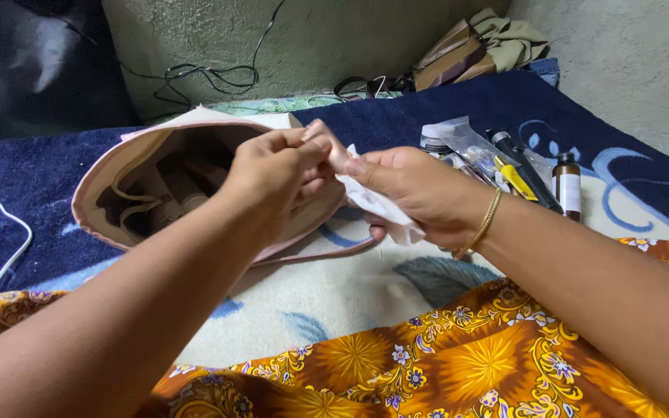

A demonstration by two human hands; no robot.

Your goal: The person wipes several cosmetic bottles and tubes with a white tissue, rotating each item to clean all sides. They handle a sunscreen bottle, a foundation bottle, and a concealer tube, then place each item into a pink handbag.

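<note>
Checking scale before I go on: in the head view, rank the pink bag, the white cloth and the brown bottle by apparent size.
1. pink bag
2. white cloth, partly hidden by the hands
3. brown bottle, farther from the camera, so its rank is less sure

pouch [110,166] pale pink, tan inside | cloth [381,207] white | blanket [443,101] navy w/ cream+blue leaf print | garment [458,364] orange, yellow floral | bangle [483,226] gold | bottle [567,186] brown

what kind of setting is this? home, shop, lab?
Most likely a home, on a bed or floor mat: a patterned blue blanket underneath, folded clothes against a bare plaster wall, and small bottles and tubes beside an open pink pouch.
</note>
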